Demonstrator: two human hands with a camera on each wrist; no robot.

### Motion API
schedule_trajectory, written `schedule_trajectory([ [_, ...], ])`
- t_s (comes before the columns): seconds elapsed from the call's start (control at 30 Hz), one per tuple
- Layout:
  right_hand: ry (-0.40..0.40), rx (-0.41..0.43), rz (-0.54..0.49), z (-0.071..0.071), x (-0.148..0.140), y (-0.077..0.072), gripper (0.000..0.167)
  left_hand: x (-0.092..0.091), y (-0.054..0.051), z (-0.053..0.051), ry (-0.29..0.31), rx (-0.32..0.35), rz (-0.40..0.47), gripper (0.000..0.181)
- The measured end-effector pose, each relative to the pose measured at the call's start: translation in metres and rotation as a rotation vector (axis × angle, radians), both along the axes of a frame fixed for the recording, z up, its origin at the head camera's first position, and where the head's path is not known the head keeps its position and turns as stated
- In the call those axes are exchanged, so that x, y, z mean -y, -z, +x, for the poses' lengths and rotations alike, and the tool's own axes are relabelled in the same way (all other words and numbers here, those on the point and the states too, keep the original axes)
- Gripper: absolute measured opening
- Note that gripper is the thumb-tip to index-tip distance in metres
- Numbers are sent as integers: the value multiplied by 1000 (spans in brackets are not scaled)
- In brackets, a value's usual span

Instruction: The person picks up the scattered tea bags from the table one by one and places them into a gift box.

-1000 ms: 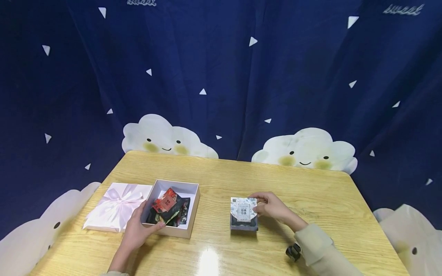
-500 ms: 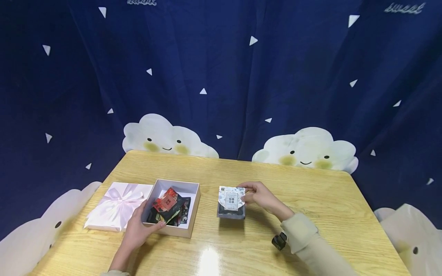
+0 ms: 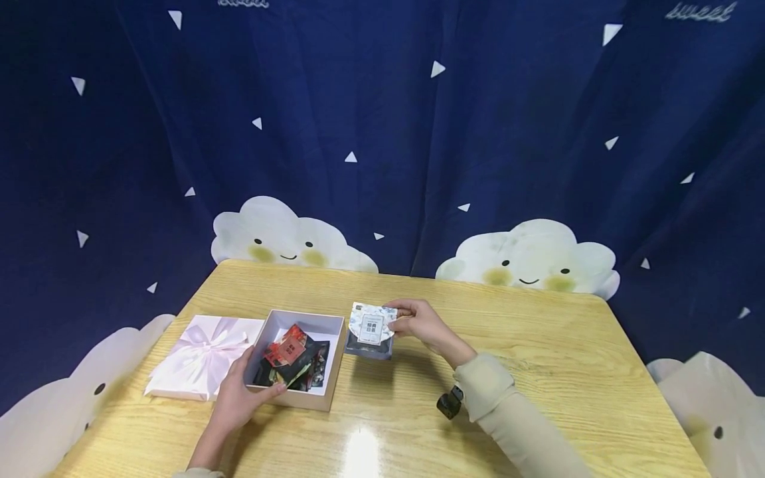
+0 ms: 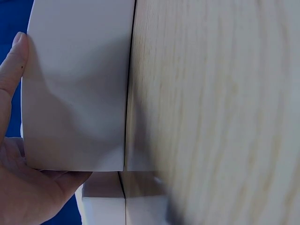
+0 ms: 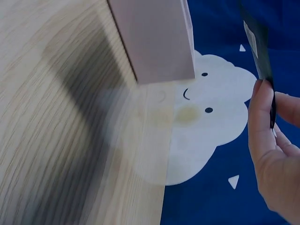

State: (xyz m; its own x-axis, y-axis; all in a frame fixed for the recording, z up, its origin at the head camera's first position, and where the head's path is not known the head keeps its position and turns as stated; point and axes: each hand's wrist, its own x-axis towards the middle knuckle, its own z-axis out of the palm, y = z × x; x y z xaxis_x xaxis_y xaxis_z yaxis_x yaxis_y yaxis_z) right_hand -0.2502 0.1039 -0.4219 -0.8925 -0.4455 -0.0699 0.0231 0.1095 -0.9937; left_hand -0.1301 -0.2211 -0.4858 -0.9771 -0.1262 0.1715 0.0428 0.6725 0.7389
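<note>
In the head view my right hand (image 3: 418, 325) pinches a small tea packet (image 3: 372, 325) by its right edge, with a white floral label above a dark lower part. It hangs above the table just right of an open pale box (image 3: 331, 382). The right wrist view shows the packet (image 5: 258, 49) edge-on between thumb and fingers. My left hand (image 3: 237, 398) holds the box at its near left corner, thumb over the front rim and fingers along the left side. Inside lie several dark packets (image 3: 319, 372), a red and black one (image 3: 291, 350) on top.
Left of the box lies a white lid (image 3: 203, 358) with a pale ribbon bow, partly behind my left hand. The wooden table (image 3: 514, 352) reaches back to a dark blue curtain (image 3: 382, 133) with clouds. A black wrist camera (image 3: 449, 403) hangs below my right sleeve.
My right hand has moved left and farther back with the tea packet, from mid-table to beside the box. The left hand and the box have stayed in place.
</note>
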Motion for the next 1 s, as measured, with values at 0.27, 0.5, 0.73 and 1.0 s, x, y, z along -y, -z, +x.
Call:
schedule_trajectory([
  [0.27,-21,22,-34,-4,26,-2,41,-1,-1,0,4,3,3,96],
  [0.5,-26,19,-20,-5,50,0,40,-1,0,0,2,-2,0,97],
  [0.73,-31,21,-4,-3,73,7,37,0,1,0,2,6,6,97],
  [1.0,-42,64,2,3,97,16,38,0,4,-1,-3,-9,5,97],
])
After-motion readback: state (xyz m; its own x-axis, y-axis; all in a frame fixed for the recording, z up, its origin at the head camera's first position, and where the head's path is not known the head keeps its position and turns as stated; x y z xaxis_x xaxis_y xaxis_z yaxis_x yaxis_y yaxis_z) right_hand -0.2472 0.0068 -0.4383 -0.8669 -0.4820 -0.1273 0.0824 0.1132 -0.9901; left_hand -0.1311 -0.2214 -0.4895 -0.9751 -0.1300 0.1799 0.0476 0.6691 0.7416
